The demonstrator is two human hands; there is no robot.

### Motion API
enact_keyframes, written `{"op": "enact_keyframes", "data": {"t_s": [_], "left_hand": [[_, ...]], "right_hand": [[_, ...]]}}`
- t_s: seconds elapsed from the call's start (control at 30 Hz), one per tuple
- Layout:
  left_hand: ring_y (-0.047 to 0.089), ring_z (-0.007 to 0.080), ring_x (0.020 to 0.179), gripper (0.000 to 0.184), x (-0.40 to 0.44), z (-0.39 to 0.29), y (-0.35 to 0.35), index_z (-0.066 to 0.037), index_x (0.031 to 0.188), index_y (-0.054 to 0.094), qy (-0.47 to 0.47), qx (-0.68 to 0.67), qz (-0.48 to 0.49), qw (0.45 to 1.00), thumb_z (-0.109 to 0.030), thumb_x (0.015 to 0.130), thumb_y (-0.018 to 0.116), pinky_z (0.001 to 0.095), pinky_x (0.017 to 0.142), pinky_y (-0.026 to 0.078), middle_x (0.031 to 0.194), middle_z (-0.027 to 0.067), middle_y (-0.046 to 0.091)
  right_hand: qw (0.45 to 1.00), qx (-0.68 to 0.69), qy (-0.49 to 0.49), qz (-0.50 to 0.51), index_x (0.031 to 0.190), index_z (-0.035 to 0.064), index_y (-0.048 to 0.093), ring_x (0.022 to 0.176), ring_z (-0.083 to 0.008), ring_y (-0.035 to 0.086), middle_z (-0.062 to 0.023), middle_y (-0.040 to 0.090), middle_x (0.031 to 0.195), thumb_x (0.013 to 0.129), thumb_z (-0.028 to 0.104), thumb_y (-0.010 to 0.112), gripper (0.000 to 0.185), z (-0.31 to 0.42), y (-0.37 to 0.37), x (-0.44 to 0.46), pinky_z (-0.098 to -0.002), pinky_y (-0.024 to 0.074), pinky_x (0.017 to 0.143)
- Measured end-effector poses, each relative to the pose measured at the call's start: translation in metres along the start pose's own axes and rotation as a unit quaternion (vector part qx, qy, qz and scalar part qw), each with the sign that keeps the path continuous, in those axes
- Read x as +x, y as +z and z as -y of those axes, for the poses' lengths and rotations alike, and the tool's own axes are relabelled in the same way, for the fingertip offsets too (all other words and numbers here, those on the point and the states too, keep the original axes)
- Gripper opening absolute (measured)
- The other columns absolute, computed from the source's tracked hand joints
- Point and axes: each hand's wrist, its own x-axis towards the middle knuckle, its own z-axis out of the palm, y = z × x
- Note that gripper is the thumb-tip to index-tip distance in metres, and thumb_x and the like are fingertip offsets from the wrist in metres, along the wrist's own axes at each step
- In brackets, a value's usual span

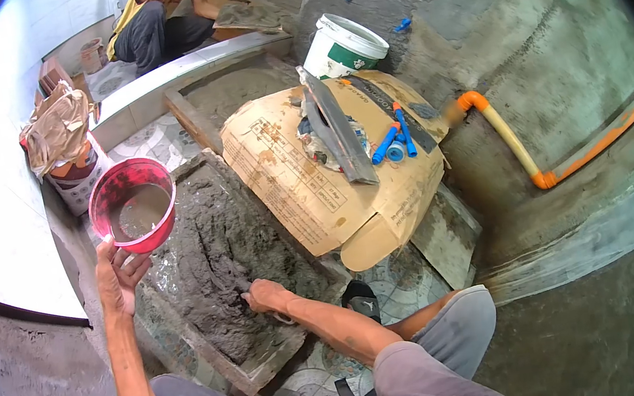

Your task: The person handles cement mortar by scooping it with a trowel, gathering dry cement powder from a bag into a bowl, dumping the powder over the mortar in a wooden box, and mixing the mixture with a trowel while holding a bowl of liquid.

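Observation:
My left hand (121, 276) grips the rim of a red plastic pail (97, 215) from below and tips it slightly. Murky grey water lies in its bottom. Below and to the right, wet grey mortar (207, 244) fills a shallow wooden mixing tray (258, 372). My right hand (267, 297) is closed, low over the mortar near the tray's right side. Whatever tool it holds is mostly hidden by the fingers and the mortar.
A flattened cardboard box (273, 172) carries a long grey float (336, 127) and blue-and-orange pieces (386, 143). Behind it stands a white bucket (348, 38). An orange pipe (513, 136) runs along the right wall. Beyond a low ledge (180, 73), another person (151, 31) crouches.

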Motion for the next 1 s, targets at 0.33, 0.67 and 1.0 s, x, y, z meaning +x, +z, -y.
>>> {"op": "enact_keyframes", "data": {"t_s": [0.33, 0.67, 1.0], "left_hand": [[0.07, 0.0277, 0.085, 0.062, -0.002, -0.001, 0.006, -0.003, 0.124, 0.053, 0.018, -0.008, 0.0, 1.0, -0.053, 0.089, 0.061, 0.0396, 0.079, 0.058, 0.103, 0.0118, 0.066], [0.07, 0.0278, 0.085, 0.057, -0.004, 0.0, 0.009, -0.004, 0.118, 0.056, 0.017, -0.009, 0.003, 1.0, -0.052, 0.087, 0.063, 0.0392, 0.08, 0.057, 0.1, 0.0118, 0.066], [0.07, 0.0278, 0.086, 0.058, -0.003, -0.001, 0.008, -0.003, 0.118, 0.056, 0.011, -0.006, 0.002, 1.0, -0.052, 0.087, 0.062, 0.0386, 0.08, 0.056, 0.102, 0.012, 0.066]], "right_hand": [[0.999, -0.007, -0.014, 0.029, 0.083, -0.0079, 0.069, 0.088, -0.0417, 0.067, -0.0287, 0.067, 0.086, 0.099, 0.042, 0.047, 0.056, 0.006, -0.014, -0.009, -0.0456, 0.052, 0.076], [0.999, 0.021, 0.028, 0.013, 0.094, -0.0077, 0.069, 0.102, -0.0422, 0.063, -0.0273, 0.068, 0.101, 0.097, 0.042, 0.047, 0.054, 0.009, -0.015, -0.013, -0.0468, 0.0501, 0.089], [0.999, -0.016, -0.032, -0.026, 0.082, -0.0081, 0.066, 0.085, -0.042, 0.067, -0.0295, 0.066, 0.081, 0.097, 0.043, 0.048, 0.056, -0.004, 0.002, -0.003, -0.0459, 0.0526, 0.073]]}}
